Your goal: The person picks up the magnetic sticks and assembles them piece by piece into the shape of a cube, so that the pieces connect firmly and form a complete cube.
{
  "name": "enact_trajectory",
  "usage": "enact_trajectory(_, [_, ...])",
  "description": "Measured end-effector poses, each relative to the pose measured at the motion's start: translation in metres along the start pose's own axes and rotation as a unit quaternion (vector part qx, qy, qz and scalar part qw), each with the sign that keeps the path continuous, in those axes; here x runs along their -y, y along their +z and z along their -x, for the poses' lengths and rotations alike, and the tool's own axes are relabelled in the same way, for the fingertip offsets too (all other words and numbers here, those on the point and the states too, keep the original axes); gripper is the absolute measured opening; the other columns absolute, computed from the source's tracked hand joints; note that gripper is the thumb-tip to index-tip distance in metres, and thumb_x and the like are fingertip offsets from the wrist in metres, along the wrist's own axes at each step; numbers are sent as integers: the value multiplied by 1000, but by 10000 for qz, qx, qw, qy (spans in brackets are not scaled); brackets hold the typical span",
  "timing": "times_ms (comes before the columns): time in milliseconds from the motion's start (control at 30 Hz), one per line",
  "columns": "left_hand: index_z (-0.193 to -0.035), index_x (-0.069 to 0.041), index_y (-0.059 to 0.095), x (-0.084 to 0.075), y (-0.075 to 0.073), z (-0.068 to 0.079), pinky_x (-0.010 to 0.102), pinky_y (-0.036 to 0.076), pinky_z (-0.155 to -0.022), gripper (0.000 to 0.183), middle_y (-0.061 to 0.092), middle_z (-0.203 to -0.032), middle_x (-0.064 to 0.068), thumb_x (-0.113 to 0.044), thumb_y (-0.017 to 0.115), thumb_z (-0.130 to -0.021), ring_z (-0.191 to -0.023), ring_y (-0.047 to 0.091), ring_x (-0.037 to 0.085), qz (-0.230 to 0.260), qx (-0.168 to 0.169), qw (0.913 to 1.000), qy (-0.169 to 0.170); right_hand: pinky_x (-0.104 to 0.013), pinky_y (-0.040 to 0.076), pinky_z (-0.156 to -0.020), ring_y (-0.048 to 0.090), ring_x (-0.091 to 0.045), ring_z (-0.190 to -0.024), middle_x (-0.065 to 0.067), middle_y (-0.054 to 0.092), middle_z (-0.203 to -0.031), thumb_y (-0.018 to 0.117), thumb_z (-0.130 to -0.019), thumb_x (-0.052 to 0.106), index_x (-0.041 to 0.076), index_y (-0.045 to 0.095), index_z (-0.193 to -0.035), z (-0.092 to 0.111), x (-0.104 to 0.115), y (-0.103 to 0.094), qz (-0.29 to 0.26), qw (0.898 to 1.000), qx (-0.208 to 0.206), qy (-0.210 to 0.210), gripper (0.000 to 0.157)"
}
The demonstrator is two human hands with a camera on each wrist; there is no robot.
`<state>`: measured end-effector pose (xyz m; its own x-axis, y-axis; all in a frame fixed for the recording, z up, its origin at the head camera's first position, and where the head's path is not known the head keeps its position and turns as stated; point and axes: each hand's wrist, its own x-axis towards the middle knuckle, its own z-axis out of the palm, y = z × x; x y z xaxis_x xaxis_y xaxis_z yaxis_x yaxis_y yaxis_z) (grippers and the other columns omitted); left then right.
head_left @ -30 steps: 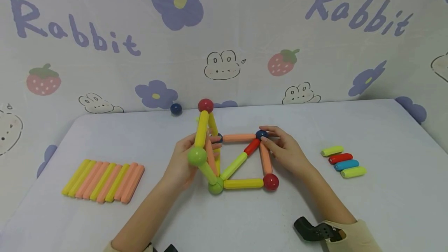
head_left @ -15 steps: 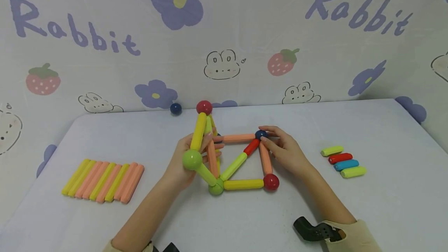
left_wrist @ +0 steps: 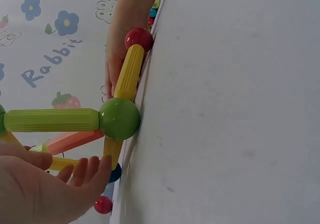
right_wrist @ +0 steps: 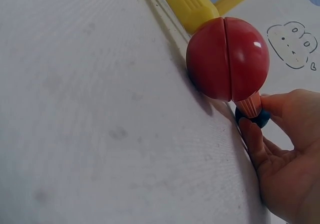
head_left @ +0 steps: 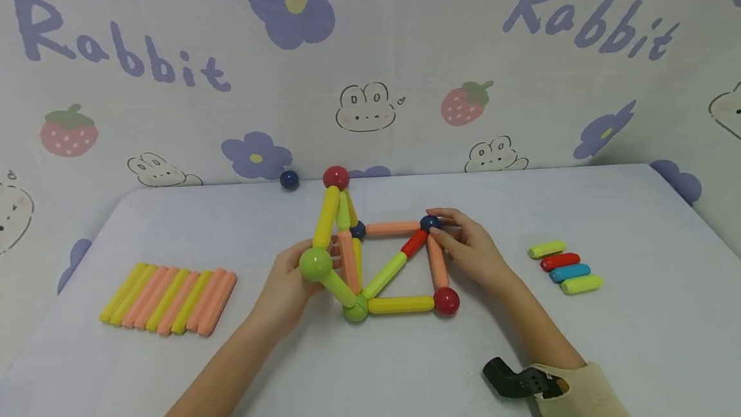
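Masking left fingers [head_left: 335, 248] partly: orange stick [head_left: 349, 266]; hold unclear.

Left forearm [head_left: 231, 359] bare, slants up and inward from bottom edge. Left hand [head_left: 292, 285] palm turned inward, fingers [left_wrist: 92, 171] loosely curved, thumb [left_wrist: 37, 158] just above them. Right forearm [head_left: 541, 317] angles in from lower right, bare down from beige sleeve [head_left: 581, 391]. Right hand [head_left: 475, 250] in a pinch, index finger [head_left: 454, 214] and right thumb [head_left: 447, 241] opposed, other fingers bent beneath. Hands apart, right one slightly farther forward.
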<state>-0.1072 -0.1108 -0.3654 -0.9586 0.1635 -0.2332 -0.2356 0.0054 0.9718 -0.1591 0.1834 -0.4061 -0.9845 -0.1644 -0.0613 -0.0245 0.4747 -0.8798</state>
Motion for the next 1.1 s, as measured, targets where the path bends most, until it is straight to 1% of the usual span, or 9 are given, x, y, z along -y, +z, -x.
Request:
enact_trajectory(133, [-145,5,57,7,-3,14,43,61,-98,38,58,-147,21,-2,47,-109,-118,67,28,-204,-51,9995,-238,-22,54,-76,61,-30,-105,-24,53,-150,55,-110,16,10,51,-152,0,0,0,-4,10000,-34,-19,42])
enact_trajectory(233, [-147,2,56,10,-3,24,41,63,-93,38,64,-138,21,-9,51,-111,-110,71,26,-227,-17,9980,-585,-21,53,-76,61,-30,-106,-23,53,-150,55,-110,16,9,52,-150,0,0,0,-15,10000,-70,1,40])
enact_trajectory(300, [-151,2,51,11,-2,31,40,64,-90,42,64,-137,21,-14,51,-112,-108,73,27,-149,29,9965,-816,-21,53,-77,61,-30,-106,-23,53,-150,54,-110,16,8,52,-149,0,0,0,-16,10000,-81,27,40])
enact_trajectory(400, [-156,5,42,13,2,39,38,64,-88,49,60,-141,25,-17,49,-113,-105,75,28,68,131,9939,-1095,-21,52,-77,61,-30,-106,-23,53,-150,54,-110,16,8,52,-149,0,0,0,-15,10000,-85,43,39])
enact_trajectory(500, [-157,11,34,13,8,46,36,63,-91,53,53,-146,30,-18,45,-115,-105,75,26,328,191,9919,-1209,-20,52,-76,61,-29,-104,-23,53,-150,54,-110,15,8,52,-149,0,0,0,-14,10000,-91,35,39])
enact_trajectory(667, [-156,16,30,11,16,53,36,59,-99,54,46,-152,35,-18,41,-116,-118,71,28,701,210,9906,-1159,-20,52,-76,60,-28,-101,-23,52,-150,54,-110,15,8,52,-148,0,0,0,-38,9999,-124,34,39])
enact_trajectory(800, [-156,15,29,8,20,51,35,57,-103,53,45,-153,34,-16,41,-115,-124,67,29,904,139,9901,-1066,-19,52,-75,59,-26,-98,-22,52,-149,55,-110,16,6,50,-146,0,1,0,-59,9996,-246,130,37])
enact_trajectory(967, [-156,14,32,5,21,38,28,57,-102,51,48,-151,32,-12,42,-114,-124,67,26,749,-228,9940,-764,-19,48,-68,56,-23,-89,-21,55,-141,58,-109,19,4,50,-140,0,1,0,-124,9987,-431,227,35])
enact_trajectory(1100, [-157,13,31,4,16,23,26,55,-104,51,47,-152,32,-9,43,-113,-125,65,26,622,-547,9957,-411,-19,47,-66,55,-18,-82,-20,59,-132,59,-108,19,2,55,-133,0,0,-1,-175,9978,-623,173,30])
